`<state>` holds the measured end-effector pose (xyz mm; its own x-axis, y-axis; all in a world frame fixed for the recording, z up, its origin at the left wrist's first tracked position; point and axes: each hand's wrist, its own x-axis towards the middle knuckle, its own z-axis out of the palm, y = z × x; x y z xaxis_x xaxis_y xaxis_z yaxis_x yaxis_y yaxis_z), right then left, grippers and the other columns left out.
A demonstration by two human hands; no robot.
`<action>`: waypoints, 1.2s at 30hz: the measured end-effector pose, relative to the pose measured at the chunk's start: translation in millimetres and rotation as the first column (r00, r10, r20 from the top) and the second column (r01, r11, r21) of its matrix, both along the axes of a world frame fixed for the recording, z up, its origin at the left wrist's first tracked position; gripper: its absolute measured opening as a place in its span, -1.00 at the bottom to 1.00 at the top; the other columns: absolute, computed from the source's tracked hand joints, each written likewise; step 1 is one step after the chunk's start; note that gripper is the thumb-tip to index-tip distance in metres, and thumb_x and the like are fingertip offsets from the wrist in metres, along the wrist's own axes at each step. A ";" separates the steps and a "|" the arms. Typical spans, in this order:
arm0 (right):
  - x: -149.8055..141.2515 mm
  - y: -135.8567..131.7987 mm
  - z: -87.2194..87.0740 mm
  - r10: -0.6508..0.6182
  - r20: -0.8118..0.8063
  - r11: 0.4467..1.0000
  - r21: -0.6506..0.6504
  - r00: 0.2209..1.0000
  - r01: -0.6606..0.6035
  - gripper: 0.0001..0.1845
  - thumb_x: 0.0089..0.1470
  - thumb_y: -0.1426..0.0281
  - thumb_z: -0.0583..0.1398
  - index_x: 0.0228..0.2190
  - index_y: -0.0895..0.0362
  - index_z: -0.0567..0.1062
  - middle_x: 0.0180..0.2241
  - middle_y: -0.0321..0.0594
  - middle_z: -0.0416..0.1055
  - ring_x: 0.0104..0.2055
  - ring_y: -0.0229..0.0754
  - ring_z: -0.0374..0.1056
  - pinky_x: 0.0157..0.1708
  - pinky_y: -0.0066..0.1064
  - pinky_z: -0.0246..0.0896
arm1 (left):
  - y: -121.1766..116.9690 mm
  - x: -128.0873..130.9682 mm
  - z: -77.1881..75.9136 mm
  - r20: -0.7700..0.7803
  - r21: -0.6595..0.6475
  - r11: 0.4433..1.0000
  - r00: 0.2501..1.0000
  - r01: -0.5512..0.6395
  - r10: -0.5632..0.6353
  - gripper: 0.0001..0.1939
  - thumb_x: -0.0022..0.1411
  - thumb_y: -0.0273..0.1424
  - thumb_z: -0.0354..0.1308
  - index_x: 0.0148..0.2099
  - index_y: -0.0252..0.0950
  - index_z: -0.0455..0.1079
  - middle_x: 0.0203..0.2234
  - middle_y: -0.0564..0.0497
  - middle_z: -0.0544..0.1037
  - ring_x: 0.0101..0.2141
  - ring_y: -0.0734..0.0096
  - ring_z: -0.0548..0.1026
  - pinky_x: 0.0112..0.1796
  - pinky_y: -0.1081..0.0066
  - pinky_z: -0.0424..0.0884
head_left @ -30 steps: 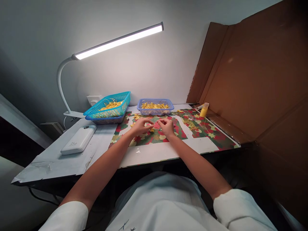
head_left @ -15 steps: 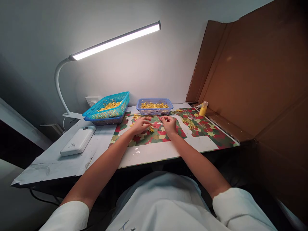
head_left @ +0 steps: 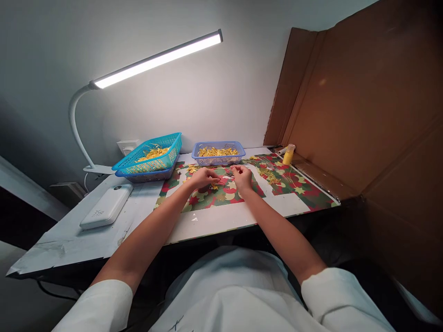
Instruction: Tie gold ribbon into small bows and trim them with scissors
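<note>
My left hand (head_left: 204, 179) is closed in a pinch over the star-patterned sheet (head_left: 224, 199); what sits between its fingertips is too small to make out. Just under those fingertips lies a small yellow piece (head_left: 214, 186). A short way to the right, my right hand (head_left: 243, 179) also pinches, with thumb and forefinger together. A thin, greyish item (head_left: 229, 174) shows by its fingertips, but its kind is unclear. More yellow pieces (head_left: 192, 169) lie behind my left hand. A tangle of thin gold strands (head_left: 268, 175) rests right of my right hand.
Behind my hands stands a purple basket (head_left: 218, 160) of yellow pieces. To its left, a turquoise basket (head_left: 175, 146) is stacked on a blue one. A white power bank (head_left: 107, 207), lamp (head_left: 159, 60), yellow-filled bottle (head_left: 288, 155) and cardboard wall (head_left: 346, 101) surround the work area.
My left hand's fingers have gone from spread to pinched, near the small yellow piece. My right hand stays pinched in about the same place. The view has shifted slightly.
</note>
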<state>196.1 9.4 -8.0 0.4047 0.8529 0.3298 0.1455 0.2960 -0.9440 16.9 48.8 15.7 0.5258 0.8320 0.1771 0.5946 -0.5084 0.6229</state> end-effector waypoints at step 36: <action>-15.1 -8.1 -0.8 0.224 0.834 0.975 -0.193 0.504 -0.114 -0.79 0.23 0.39 0.07 -0.25 0.11 0.51 -0.06 -0.11 0.40 0.01 -0.01 0.16 -0.09 -0.16 0.00 | 2.5 -13.4 -18.2 0.190 -0.078 0.994 0.980 0.077 -0.061 -0.60 -0.03 -0.07 0.26 -0.33 -0.26 0.28 -0.53 0.07 0.52 -0.47 0.43 0.46 -0.45 0.49 0.30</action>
<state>180.9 1.3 -8.9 -0.1759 0.9225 0.3435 0.8479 0.3192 -0.4234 3.5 51.3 -2.5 0.5464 0.8111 0.2087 0.4286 -0.4849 0.7624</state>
